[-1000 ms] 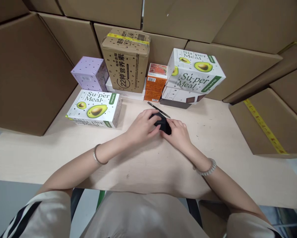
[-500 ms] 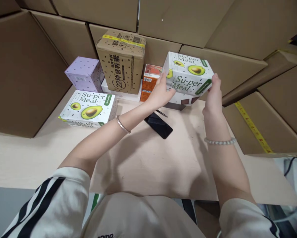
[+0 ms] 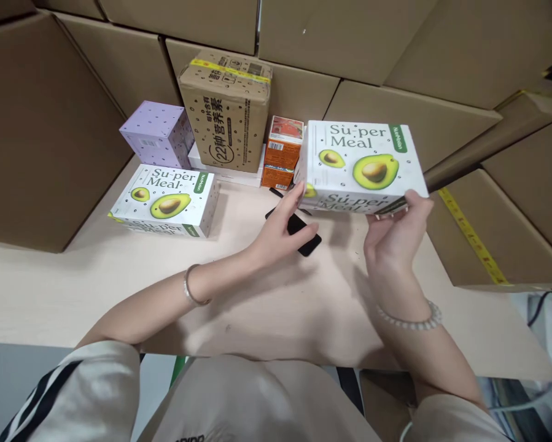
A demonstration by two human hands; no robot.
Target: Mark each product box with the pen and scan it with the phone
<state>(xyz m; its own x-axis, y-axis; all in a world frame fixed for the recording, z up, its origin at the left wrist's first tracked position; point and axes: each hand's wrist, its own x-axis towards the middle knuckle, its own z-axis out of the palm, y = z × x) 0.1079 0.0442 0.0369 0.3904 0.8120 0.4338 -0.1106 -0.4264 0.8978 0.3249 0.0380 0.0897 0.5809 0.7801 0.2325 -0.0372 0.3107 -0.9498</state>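
Note:
A white Su-per Meal box (image 3: 349, 170) with avocado pictures is raised above the table, its broad face tilted towards me. My right hand (image 3: 395, 236) grips its lower right corner, thumb on the front edge and fingers underneath. At the lower left corner, the fingers of my left hand (image 3: 285, 227) press against the box's side, while the thumb sticks out away from it. Below that hand a black phone (image 3: 309, 244) lies partly covered, with a dark slim item (image 3: 276, 192) beside it. A matching Su-per Meal box (image 3: 165, 196) rests on the table at left.
A brown carton (image 3: 229, 123) with yellow tape stands on a flat white box (image 3: 225, 174) at the back. Beside it are a purple box (image 3: 153, 132) and an orange box (image 3: 282, 153). Large cartons (image 3: 372, 37) wall in the table (image 3: 257, 307).
The held box has come nearer and lower, and tipped so its avocado face shows more fully. Both hands have moved down towards me with it.

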